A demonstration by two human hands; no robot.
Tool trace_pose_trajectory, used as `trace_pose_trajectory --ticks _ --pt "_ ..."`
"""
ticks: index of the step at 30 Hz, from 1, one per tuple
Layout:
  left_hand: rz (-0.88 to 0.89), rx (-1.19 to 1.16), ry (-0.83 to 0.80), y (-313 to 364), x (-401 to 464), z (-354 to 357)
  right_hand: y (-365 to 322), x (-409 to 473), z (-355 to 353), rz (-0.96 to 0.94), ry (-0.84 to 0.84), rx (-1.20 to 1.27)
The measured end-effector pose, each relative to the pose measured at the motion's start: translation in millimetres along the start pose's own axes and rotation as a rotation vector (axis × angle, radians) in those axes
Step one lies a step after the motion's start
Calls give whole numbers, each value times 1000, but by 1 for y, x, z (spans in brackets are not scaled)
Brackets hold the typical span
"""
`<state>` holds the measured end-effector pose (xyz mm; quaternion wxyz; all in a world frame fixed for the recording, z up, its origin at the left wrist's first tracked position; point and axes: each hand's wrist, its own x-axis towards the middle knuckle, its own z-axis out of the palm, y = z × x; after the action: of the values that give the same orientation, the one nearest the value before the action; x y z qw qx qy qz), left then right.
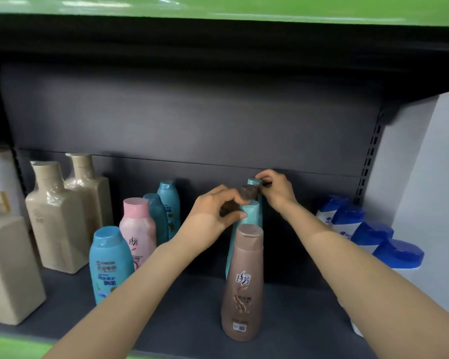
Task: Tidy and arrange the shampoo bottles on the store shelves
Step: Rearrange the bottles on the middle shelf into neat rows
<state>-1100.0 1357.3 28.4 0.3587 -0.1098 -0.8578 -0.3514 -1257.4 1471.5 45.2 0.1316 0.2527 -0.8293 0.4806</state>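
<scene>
A row of shampoo bottles runs back from a brown bottle (243,283) at the front: a teal bottle (250,216), then a dark brown cap (249,191), then a teal cap (254,181) at the back. My left hand (213,213) pinches the top of the teal bottle behind the brown one. My right hand (276,189) grips the rearmost teal cap. To the left stand a blue Rejoice bottle (109,265), a pink bottle (138,229) and two teal bottles (166,208).
Tan square bottles (55,218) fill the shelf's left side. White bottles with blue caps (373,234) line the right side. The dark shelf floor (179,314) lies between the rows; a green shelf edge (218,6) hangs overhead.
</scene>
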Motion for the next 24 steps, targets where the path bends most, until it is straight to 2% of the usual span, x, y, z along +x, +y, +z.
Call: trace_pose_trajectory --ticks 7,13,18,21,24 --pt "-17 13 -7 6 -1 -1 6 -15 -14 18 78 21" --pt "-28 93 -34 8 0 -3 -7 -44 -36 -78 119 -70" --pt "-81 79 -73 21 1 -10 -30 -75 -70 -30 156 -117" --pt "-93 70 12 37 -1 -15 -48 -100 -89 -27 188 -94" --pt "-16 80 65 65 -8 -20 -65 -127 -105 -28 221 -36"
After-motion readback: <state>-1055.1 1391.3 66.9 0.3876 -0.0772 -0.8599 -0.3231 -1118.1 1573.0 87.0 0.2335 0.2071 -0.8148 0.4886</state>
